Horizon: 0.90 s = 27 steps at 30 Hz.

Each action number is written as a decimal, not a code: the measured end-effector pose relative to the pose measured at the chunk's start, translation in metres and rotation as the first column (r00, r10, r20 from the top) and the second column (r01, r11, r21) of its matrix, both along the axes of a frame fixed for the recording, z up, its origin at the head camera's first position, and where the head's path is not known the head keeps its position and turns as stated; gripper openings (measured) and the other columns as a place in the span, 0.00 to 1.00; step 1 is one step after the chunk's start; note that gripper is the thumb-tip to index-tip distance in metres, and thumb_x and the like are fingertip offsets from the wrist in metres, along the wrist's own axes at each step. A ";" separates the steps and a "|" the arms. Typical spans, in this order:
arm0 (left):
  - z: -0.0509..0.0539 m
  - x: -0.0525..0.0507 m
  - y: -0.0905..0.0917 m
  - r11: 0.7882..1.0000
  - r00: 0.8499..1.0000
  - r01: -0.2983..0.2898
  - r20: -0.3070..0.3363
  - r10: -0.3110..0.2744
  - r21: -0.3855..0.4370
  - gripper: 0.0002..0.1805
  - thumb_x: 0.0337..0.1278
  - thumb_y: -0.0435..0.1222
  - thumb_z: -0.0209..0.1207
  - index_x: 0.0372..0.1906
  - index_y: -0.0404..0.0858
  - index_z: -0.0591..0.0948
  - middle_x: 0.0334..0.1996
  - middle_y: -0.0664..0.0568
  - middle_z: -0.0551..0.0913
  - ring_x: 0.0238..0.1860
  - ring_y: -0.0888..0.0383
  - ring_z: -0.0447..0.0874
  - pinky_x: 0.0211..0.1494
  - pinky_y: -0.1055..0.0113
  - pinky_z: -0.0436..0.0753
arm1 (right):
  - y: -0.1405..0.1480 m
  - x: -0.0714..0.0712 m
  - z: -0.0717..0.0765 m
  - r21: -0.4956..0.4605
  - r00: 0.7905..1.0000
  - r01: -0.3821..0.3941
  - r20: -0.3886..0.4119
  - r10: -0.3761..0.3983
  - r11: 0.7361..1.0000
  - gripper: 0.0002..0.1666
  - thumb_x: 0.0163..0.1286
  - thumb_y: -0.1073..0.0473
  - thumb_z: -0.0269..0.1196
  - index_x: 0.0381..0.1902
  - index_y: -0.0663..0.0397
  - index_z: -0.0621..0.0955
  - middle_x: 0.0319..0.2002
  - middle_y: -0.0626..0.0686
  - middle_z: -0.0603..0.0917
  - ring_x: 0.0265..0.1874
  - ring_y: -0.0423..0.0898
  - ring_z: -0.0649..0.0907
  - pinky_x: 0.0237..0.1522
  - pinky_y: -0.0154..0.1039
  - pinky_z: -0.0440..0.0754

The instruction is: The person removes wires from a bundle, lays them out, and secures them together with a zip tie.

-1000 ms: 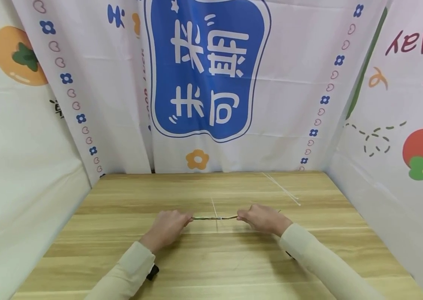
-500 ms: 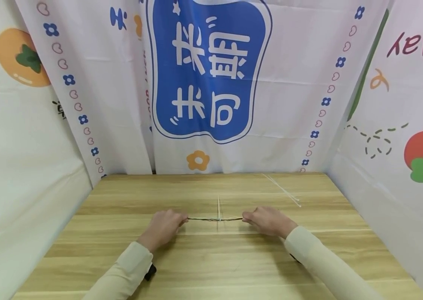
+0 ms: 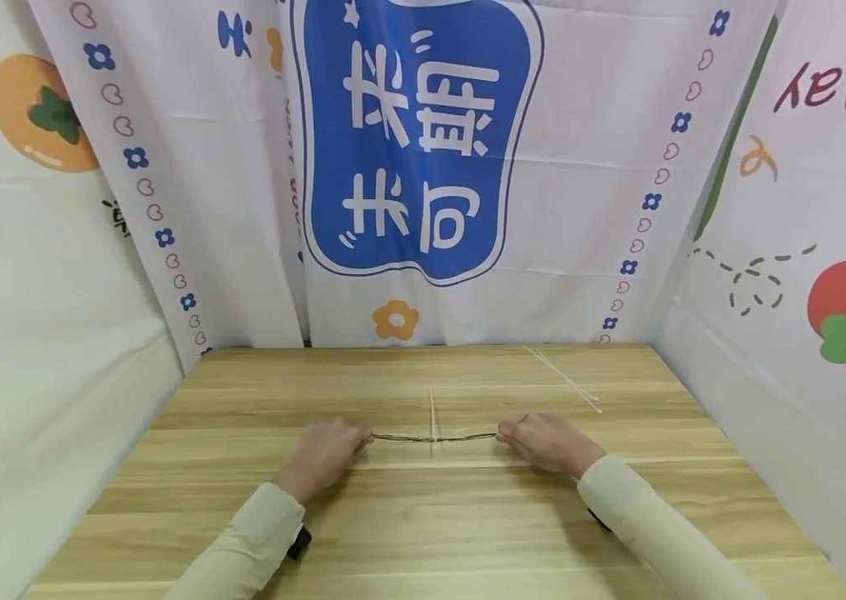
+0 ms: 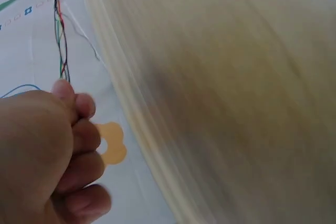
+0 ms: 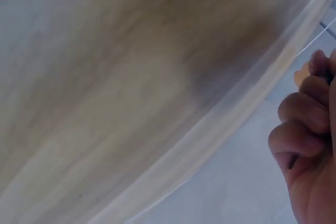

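A thin bundle of coloured wires point(image 3: 462, 437) stretches between my two hands above the table, sagging slightly. My left hand point(image 3: 323, 457) pinches its left end between thumb and curled index finger; red, green and dark strands point(image 4: 63, 45) show beyond the thumb in the left wrist view. The right hand point(image 3: 548, 442) grips the other end, its fingers curled in the right wrist view, where most of the wire is hidden. Around the bundle's middle sits a white zip tie point(image 3: 433, 408), with its long tail pointing away from me. How tight its loop is cannot be told.
Several loose white zip ties point(image 3: 568, 383) lie at the back right of the wooden table point(image 3: 423, 533). Printed cloth point(image 3: 573, 167) hangs behind the table and along both sides.
My hands have drawn apart, the left going left and the right going right. More of the wire bundle shows between them. The zip tie's tail now stands straighter.
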<state>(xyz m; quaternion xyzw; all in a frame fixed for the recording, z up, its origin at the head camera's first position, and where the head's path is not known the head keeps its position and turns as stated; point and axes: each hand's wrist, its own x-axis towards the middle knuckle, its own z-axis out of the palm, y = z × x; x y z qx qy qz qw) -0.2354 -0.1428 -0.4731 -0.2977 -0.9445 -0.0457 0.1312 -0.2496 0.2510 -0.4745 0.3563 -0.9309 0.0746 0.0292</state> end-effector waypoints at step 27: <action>0.013 0.025 -0.014 1.000 0.997 -0.026 0.075 0.027 -0.010 0.27 0.68 0.45 0.69 0.63 0.32 0.80 0.57 0.34 0.82 0.57 0.37 0.84 0.59 0.38 0.83 | 0.003 0.028 0.012 0.013 0.957 0.290 -0.038 -0.289 0.957 0.29 0.83 0.42 0.56 0.63 0.61 0.82 0.58 0.61 0.87 0.55 0.61 0.88 0.57 0.59 0.84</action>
